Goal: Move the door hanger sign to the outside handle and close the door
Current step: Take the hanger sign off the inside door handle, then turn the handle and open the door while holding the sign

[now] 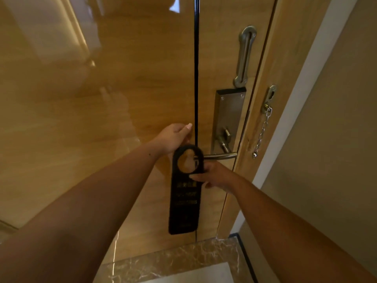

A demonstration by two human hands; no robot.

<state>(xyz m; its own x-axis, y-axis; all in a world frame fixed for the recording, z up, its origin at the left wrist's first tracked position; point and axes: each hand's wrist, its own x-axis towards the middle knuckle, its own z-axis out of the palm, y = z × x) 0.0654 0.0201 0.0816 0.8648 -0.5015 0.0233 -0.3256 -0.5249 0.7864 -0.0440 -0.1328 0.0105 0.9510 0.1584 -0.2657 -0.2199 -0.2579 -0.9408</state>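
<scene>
A long black door hanger sign [184, 203] with gold lettering hangs upright in front of the glossy wooden door [142, 88]. Its round hole sits at the free left tip of the metal lever handle [221, 156]. My right hand [214, 175] pinches the sign's right edge just below the hole. My left hand [175, 137] holds the top of the sign's loop from above and behind, thumb raised. The door looks shut against its frame.
A steel lock plate [228, 117] with a thumb turn sits above the handle, and a slotted guard bar [244, 56] higher up. A security chain [263, 131] dangles from the frame at right. A beige wall lies right; marble threshold below.
</scene>
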